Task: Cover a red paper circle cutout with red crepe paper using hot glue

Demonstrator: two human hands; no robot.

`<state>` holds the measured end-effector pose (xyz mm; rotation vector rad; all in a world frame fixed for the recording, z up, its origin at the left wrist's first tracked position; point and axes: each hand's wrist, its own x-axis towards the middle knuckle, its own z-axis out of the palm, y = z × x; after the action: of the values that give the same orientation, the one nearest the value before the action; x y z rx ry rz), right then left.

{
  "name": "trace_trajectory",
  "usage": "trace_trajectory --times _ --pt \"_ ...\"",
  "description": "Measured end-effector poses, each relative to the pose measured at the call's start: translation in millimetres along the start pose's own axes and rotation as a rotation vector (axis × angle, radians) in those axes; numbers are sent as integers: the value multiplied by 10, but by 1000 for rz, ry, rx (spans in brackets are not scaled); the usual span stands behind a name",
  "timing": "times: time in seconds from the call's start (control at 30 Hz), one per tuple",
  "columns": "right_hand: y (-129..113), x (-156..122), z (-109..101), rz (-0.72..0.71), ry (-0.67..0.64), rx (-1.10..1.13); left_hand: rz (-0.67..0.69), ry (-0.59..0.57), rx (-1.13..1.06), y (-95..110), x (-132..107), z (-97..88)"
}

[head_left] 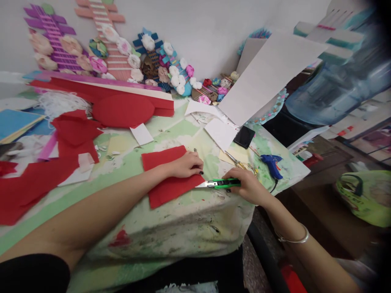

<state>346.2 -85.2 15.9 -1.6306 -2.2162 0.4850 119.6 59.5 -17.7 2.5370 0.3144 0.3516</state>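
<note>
A folded rectangle of red paper or felt (171, 189) lies on the paint-stained tablecloth in front of me. My left hand (187, 163) rests on its upper right part, fingers curled and pressing down on it. In my right hand (244, 183) is a green utility knife (224, 184), gripped by its handle. The blade points left, and its tip meets the red piece's lower right edge. Just beyond my right hand lie gold-handled scissors (240, 162), partly hidden by the fingers.
A blue hot glue gun (271, 165) and a black square object (244, 137) lie to the right. White card pieces (221, 133) sit behind my hands. Red scraps (39, 185) and a red oval (124, 110) cover the left side. Flower-decorated crafts (114, 53) lean against the wall.
</note>
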Motion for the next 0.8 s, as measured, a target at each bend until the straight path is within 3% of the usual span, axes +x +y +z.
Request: trace_trajectory --times 0.43,0.8 --pt "-168 181 55 -36 -38 -17 1 12 24 17 -2 5" --pt "-115 -57 13 59 -38 19 6 22 12 -9 -3 22"
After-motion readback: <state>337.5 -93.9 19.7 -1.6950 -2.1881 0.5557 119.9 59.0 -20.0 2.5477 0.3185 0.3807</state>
